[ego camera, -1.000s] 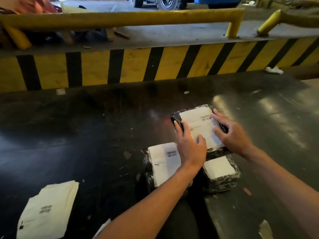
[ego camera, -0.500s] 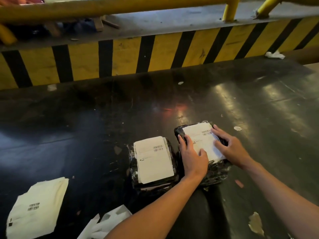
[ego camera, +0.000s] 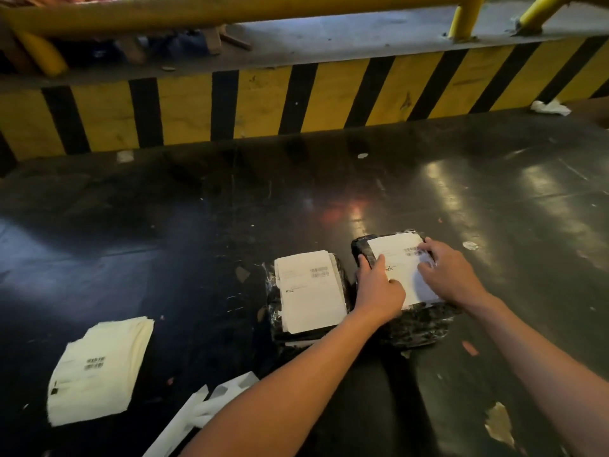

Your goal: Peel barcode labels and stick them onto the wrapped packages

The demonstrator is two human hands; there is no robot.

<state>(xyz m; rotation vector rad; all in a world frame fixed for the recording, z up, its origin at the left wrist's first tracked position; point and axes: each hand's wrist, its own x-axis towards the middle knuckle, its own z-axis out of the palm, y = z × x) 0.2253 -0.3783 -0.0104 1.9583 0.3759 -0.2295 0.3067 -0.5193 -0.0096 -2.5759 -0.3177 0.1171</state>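
Barcode label (ego camera: 400,263) on right wrapped package (ego camera: 413,326), left hand (ego camera: 379,288), right hand (ego camera: 449,275), both grips spread flat pressing it

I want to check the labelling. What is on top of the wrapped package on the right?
A white barcode label lies on the right wrapped package. The left hand and right hand press on it, covering part of it. Whether every edge is stuck down cannot be seen.
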